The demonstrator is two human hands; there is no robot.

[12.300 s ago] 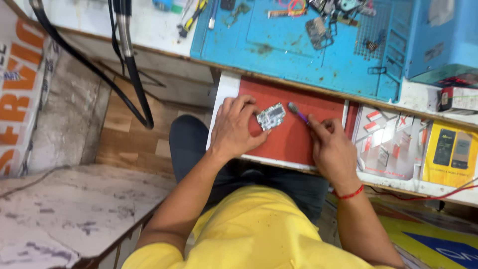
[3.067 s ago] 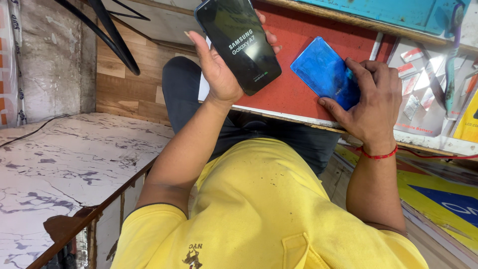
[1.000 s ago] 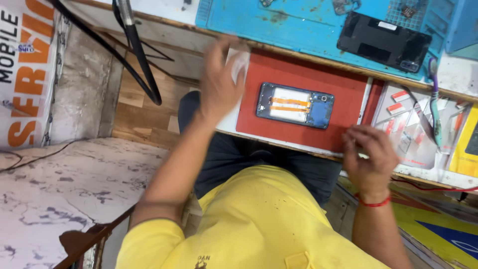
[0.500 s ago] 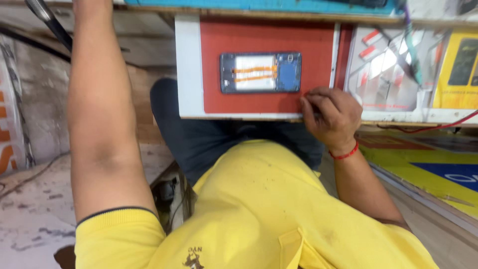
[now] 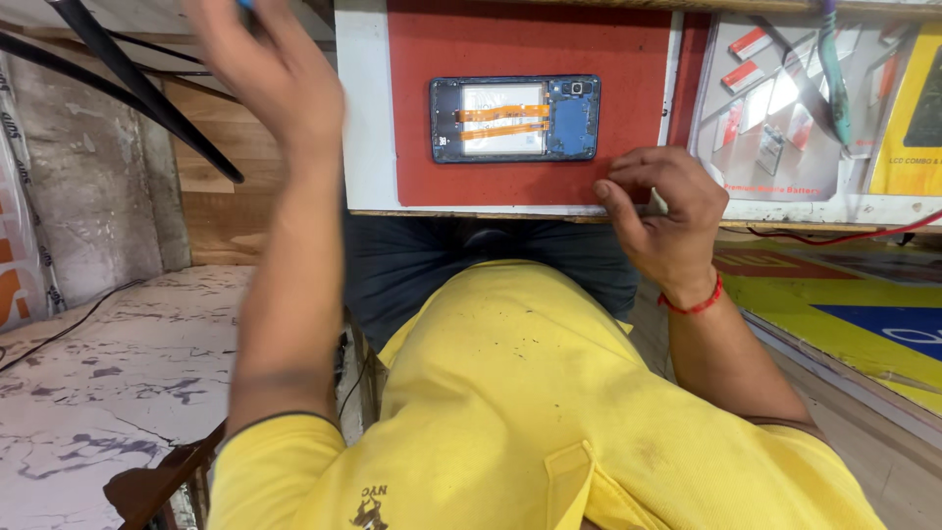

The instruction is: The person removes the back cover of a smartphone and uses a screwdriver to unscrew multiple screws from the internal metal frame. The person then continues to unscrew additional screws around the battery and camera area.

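On the red mat (image 5: 530, 182) of the worktop (image 5: 358, 108) lies an opened phone (image 5: 515, 119), back cover off, orange flex cables showing, its long axis running nine to three. At five o'clock from it, near, the right hand (image 5: 659, 216) pinches a slim tool. Far off at nine to ten o'clock, the left hand (image 5: 270, 74) is raised and blurred; its grip cannot be told.

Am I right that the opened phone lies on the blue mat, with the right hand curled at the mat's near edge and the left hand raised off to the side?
Not quite: the mat is red, not blue, as the head view shows. The rest holds: the opened phone lies on it, the right hand is curled at its near edge, and the left hand is raised off to the side.
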